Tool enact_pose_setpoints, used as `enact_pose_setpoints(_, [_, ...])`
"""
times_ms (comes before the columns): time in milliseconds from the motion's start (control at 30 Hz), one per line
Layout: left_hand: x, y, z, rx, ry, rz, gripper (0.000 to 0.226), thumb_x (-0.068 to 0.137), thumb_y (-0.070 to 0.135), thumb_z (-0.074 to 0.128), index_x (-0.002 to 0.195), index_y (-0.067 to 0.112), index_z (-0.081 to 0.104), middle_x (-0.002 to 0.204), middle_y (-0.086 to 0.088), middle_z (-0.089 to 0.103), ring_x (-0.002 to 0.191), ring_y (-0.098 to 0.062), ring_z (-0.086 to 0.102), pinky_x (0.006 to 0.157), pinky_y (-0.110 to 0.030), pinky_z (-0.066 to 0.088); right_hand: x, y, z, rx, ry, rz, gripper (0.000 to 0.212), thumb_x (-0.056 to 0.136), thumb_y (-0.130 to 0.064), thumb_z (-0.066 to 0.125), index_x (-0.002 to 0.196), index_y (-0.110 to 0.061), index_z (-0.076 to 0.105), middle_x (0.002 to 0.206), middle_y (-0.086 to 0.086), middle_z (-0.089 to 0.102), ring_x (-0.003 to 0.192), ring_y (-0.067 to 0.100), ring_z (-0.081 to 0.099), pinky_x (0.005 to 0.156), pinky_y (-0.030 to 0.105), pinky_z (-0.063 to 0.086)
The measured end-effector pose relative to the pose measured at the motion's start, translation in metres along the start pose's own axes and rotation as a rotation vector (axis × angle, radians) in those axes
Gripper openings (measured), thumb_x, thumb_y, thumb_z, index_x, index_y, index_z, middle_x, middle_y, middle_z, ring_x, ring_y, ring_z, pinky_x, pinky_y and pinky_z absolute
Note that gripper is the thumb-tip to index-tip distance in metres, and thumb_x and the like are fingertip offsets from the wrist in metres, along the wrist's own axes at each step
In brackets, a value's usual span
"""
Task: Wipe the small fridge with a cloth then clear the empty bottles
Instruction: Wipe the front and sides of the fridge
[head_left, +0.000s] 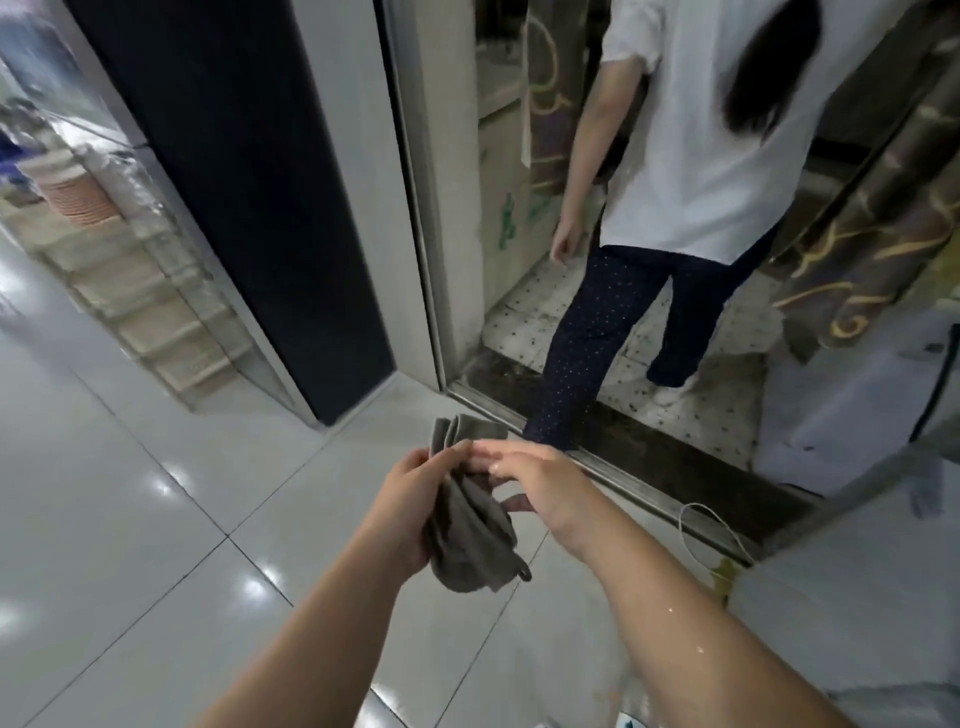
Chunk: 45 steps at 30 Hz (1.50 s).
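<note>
Single head-worn wide-angle view, looking forward and steeply down; tiled floor (130, 519) fills lower left, doorway threshold (649, 457) centre right.

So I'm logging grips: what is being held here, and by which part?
The left hand grips the grey cloth around its bunched middle; the right hand only touches its top.

One grey cloth (467, 525); two bare hands, a left hand (415, 499) and a right hand (540, 486), both at the cloth; one other person (691, 171) in the doorway; one patterned curtain (872, 208); one thin white cord (698, 535) on the floor.
</note>
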<state>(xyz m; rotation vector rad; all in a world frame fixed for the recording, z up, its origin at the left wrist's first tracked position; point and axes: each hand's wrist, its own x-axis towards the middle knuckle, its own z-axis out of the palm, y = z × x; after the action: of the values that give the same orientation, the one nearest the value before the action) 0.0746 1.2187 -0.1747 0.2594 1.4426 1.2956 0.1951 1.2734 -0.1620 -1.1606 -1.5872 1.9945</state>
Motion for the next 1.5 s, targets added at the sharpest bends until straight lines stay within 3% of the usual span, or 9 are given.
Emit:
enact_pose_setpoints(200, [0.094,0.035,0.041,-0.123,0.006,-0.13,0.027,0.086,0.015,0.059,0.107,0.0,0.052,0.105,-0.031,0.059,0.091,-0.04,0.062,0.083,-0.05,0.052,0.068,-0.024,-0.048,-0.025,0.234,0.052,0.022,0.095,-0.012,0.042,0.093,-0.032,0.052,0.087,-0.005,0.055,0.066,0.011,0.053,0.06,0.025,0.048])
enact_pose_setpoints(300, [0.152,0.057,0.07,-0.119,0.008,-0.104,0.011,0.09,0.014,0.055,0.097,0.006,0.052,0.084,-0.021,0.058,0.072,-0.029,0.061,0.063,-0.034,0.056,0.105,-0.026,-0.074,-0.45,0.377,0.029,0.004,0.091,-0.029,0.054,0.086,-0.029,0.054,0.085,-0.011,0.055,0.078,0.009,0.054,0.067,0.023,0.043])
enact_pose_setpoints(500, [0.243,0.104,0.148,-0.015,-0.222,-0.128,0.02,0.091,0.013,0.054,0.072,0.011,0.049,0.071,-0.01,0.056,0.068,-0.022,0.059,0.07,-0.036,0.053,0.155,-0.057,-0.118,-0.535,0.733,-0.047,0.01,0.085,-0.024,0.066,0.091,-0.025,0.057,0.088,-0.006,0.053,0.073,0.005,0.048,0.061,0.01,0.035])
enact_pose_setpoints(633, [0.263,0.108,0.207,0.051,-0.344,-0.202,0.031,0.092,0.011,0.052,0.064,0.016,0.039,0.057,-0.005,0.047,0.048,-0.015,0.053,0.052,-0.026,0.05,0.16,-0.07,-0.146,-0.699,0.944,0.065,0.016,0.089,-0.026,0.059,0.099,-0.015,0.063,0.091,-0.001,0.061,0.084,0.015,0.058,0.073,0.022,0.042])
enact_pose_setpoints(800, [0.263,0.083,0.28,0.152,-0.474,-0.345,0.018,0.093,0.011,0.05,0.076,0.01,0.052,0.074,-0.013,0.06,0.059,-0.024,0.062,0.057,-0.03,0.053,0.151,-0.052,-0.173,-0.977,1.215,0.075,0.025,0.075,-0.027,0.042,0.061,-0.016,0.06,0.058,-0.003,0.057,0.039,0.01,0.051,0.038,0.015,0.031])
enact_pose_setpoints(900, [0.265,0.065,0.322,0.205,-0.557,-0.356,0.015,0.094,0.012,0.049,0.082,0.011,0.057,0.083,-0.013,0.063,0.07,-0.026,0.062,0.07,-0.037,0.052,0.138,-0.03,-0.194,-0.807,1.149,0.115,0.026,0.085,-0.021,0.045,0.075,-0.014,0.067,0.073,-0.001,0.065,0.055,0.009,0.053,0.05,0.011,0.034])
enact_pose_setpoints(1133, [0.268,0.036,0.401,0.414,-0.848,-0.29,0.017,0.093,0.013,0.051,0.106,0.007,0.061,0.099,-0.013,0.067,0.076,-0.021,0.068,0.059,-0.027,0.053,0.109,-0.023,-0.262,0.187,1.716,-0.079,0.021,0.084,-0.004,0.066,0.069,-0.019,0.061,0.065,-0.005,0.059,0.053,-0.002,0.055,0.052,0.009,0.043])
enact_pose_setpoints(1333, [0.251,-0.003,0.466,0.665,-1.094,-0.324,0.029,0.088,0.022,0.059,0.116,0.013,0.056,0.109,-0.013,0.064,0.095,-0.029,0.064,0.074,-0.037,0.054,0.095,-0.013,-0.325,0.394,1.931,0.045,0.008,0.087,-0.022,0.064,0.093,-0.025,0.061,0.098,-0.001,0.061,0.09,0.008,0.059,0.075,0.016,0.048])
enact_pose_setpoints(1500, [0.219,-0.031,0.497,0.944,-1.411,-0.647,0.04,0.095,0.041,0.037,0.09,0.012,0.063,0.086,-0.009,0.07,0.078,-0.018,0.066,0.066,-0.03,0.05,0.095,0.005,-0.349,0.767,2.143,0.024,0.063,0.073,-0.053,0.065,0.126,-0.024,0.052,0.122,0.003,0.06,0.111,0.016,0.059,0.099,0.04,0.046])
